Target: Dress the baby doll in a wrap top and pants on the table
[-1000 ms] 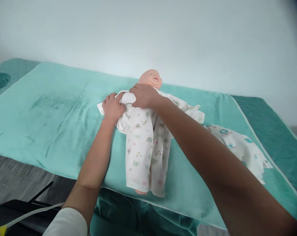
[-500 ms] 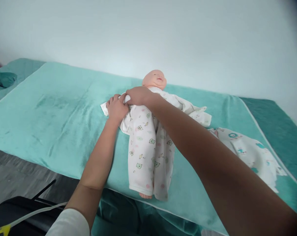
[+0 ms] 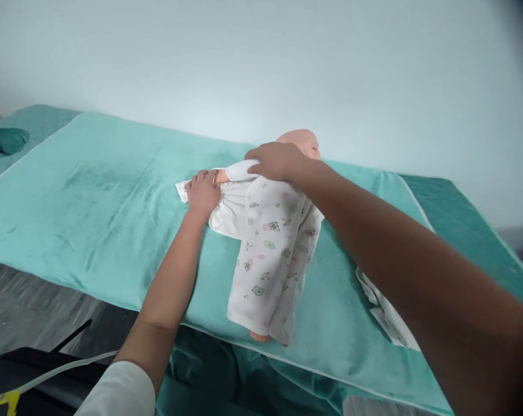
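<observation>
A baby doll lies on the green sheet, its head toward the wall and turned to the right. Patterned trousers cover its legs, with the feet showing at the hems. My left hand is closed on the doll's hand and the end of a white sleeve, left of the body. My right hand grips the doll's upper arm, which is in a plain white sleeve. A white garment spreads under that arm.
White cloth lies on the sheet at the right, partly behind my right forearm. The pale wall borders the bed's far side. A black object with a pale tube is at the lower left.
The doll has rolled and shifted right, its face turned away. My right hand has moved right, and more of the doll's arm shows between my hands. The cloth at right has shifted.
</observation>
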### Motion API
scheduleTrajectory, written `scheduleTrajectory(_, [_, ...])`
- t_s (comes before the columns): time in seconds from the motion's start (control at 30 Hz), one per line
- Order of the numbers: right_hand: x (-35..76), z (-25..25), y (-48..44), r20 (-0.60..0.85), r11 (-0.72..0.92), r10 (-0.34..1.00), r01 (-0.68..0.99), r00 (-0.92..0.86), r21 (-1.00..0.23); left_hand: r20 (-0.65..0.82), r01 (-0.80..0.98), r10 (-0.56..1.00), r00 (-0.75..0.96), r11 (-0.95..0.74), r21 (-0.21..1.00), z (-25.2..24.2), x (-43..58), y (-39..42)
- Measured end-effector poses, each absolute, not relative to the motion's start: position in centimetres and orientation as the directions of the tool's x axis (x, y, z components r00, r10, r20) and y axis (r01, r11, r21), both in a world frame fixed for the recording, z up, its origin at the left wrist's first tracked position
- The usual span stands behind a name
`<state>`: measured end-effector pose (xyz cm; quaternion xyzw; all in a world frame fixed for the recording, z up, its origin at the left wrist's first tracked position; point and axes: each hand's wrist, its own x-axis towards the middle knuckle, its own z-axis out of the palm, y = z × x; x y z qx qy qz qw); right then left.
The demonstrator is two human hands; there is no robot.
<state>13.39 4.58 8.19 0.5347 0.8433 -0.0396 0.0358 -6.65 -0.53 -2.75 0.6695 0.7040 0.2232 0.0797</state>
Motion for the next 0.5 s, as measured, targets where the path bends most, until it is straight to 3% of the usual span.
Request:
scheduleTrajectory(0.23, [13.5, 8.3, 3.2, -0.074, 0.426, 0.901, 0.904, -0.428, -0.03, 0.154, 0.884, 0.977, -0.148, 0.061, 0.464, -2.6, -6.7, -0.5])
scheduleTrajectory(0.5, [14.5, 7.5, 3.8, -0.035, 0.411, 0.906, 0.896, -0.422, -0.168, 0.074, 0.867, 0.969, -0.235, 0.175, 0.467, -3.0, -7.0, 0.4])
